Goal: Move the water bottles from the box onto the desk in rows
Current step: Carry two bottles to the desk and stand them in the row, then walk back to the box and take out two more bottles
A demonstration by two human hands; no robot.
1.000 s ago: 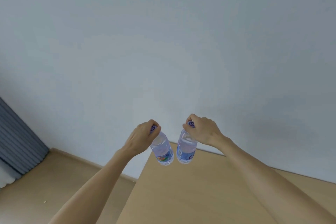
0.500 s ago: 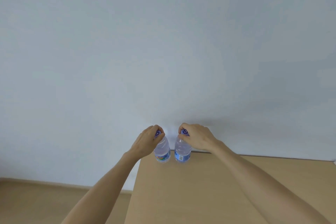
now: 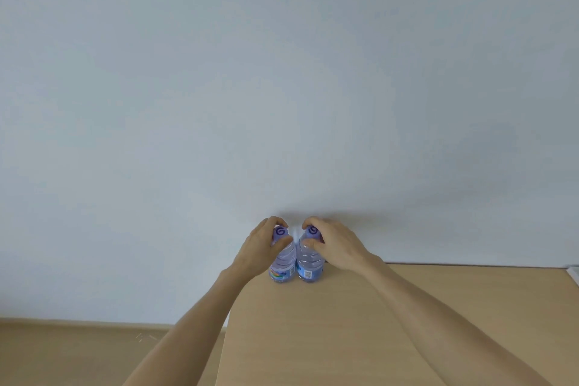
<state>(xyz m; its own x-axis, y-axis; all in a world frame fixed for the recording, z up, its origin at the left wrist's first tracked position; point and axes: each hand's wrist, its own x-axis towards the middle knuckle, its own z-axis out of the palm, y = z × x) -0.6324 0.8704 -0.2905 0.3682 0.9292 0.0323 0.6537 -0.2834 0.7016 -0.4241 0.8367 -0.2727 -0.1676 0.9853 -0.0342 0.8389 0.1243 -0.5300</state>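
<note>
Two bottles stand upright on the desk (image 3: 344, 338) in the head view, side by side at its far edge by the wall (image 3: 282, 72), so close that they look to be touching at the body. The left bottle (image 3: 283, 266) carries a label with a coloured splash low on its side; the right bottle (image 3: 308, 265) shows a blue label with a barcode. Both are clear, ribbed and capped in purple.

The left hand (image 3: 261, 249) comes in over the near-left corner of the desk and grips the left bottle at the top — fingers curled round the far side of the cap, thumb pressed against the neck on the near side. The right hand (image 3: 336, 246) mirrors it on the right bottle: fingers arched over the cap, thumb against the shoulder just below it. Each cap (image 3: 280, 232) shows between finger and thumb, a dark swirl printed on top.

Both forearms are bare and run up from the bottom edge of the frame. The desk is pale wood; its left edge falls away to a wood-tone floor (image 3: 78, 354). At the far right, a white object (image 3: 574, 274) just shows at the frame edge — too little of it to tell what it is.
</note>
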